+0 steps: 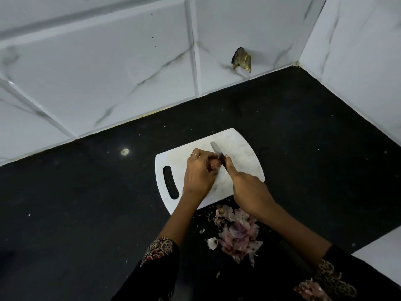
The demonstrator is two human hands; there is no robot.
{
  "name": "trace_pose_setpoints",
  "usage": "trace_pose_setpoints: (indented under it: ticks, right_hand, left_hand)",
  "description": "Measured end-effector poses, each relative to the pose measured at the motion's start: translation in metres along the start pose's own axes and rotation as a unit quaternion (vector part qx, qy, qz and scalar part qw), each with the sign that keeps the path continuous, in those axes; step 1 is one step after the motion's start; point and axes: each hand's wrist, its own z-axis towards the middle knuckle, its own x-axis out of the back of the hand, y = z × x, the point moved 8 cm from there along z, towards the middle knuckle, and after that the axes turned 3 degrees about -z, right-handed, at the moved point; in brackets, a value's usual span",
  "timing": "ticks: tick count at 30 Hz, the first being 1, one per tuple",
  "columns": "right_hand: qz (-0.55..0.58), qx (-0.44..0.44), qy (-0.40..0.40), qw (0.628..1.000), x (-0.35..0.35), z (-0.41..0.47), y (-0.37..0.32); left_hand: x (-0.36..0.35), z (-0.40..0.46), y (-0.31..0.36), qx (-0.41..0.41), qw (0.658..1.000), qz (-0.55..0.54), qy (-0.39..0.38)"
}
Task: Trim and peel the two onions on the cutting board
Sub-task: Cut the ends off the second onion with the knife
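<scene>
One view, head camera. Left hand (198, 172) curls round small onion (213, 164) on white cutting board (243, 146). Right hand (245, 183) holds knife (217, 149), blade at onion. Second onion not seen. Peels (236, 233) lie on black tabletop (86, 203). Tip: cut slow, keep fingertips tucked back, hold onion firm so no roll.
</scene>
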Motion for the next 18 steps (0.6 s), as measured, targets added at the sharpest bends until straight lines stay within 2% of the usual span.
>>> trace_pose_setpoints:
  ticks: [3,11,18]
  right_hand:
    - [-0.001,0.002,0.01,1.0,-0.002,-0.002,0.001]
    - [0.022,-0.014,0.007,1.0,-0.016,-0.01,0.002]
    - [0.07,-0.02,0.007,0.997,-0.015,-0.011,0.0]
  left_hand:
    - [-0.003,0.003,0.006,-0.023,0.997,0.073,-0.013]
    - [-0.017,-0.007,0.001,0.016,0.966,0.246,-0.076]
    - [-0.024,-0.008,-0.002,0.044,0.955,0.278,-0.091]
